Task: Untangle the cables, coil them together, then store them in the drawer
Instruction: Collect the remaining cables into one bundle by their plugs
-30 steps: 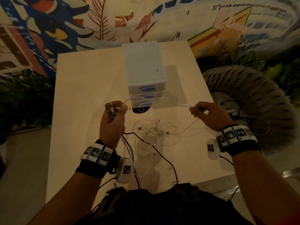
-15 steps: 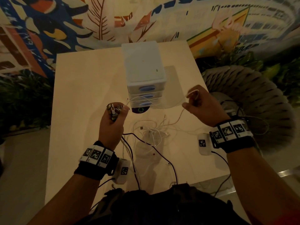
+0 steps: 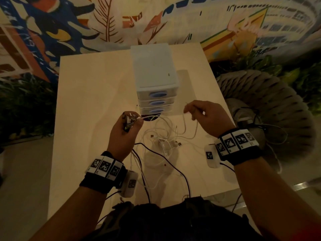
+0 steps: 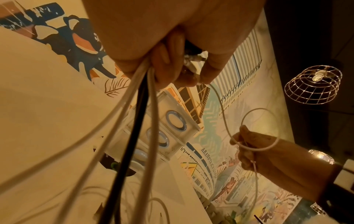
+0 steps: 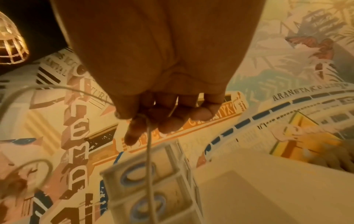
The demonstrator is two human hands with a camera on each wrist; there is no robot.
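Head view: the left hand (image 3: 124, 136) grips a bundle of metal-tipped plugs; thin white and black cables (image 3: 165, 136) sprawl tangled on the smooth pale bench (image 3: 90, 101) before a translucent plastic drawer unit (image 3: 156, 94). Left wrist view: the right hand (image 4: 254, 150) pinches a looped white cable. Right wrist view: blurred; fingertips hide the pinch.

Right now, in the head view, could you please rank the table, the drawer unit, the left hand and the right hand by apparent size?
1. Table, by far the largest.
2. Drawer unit.
3. Left hand and right hand: they look about alike, so I would not rank them.
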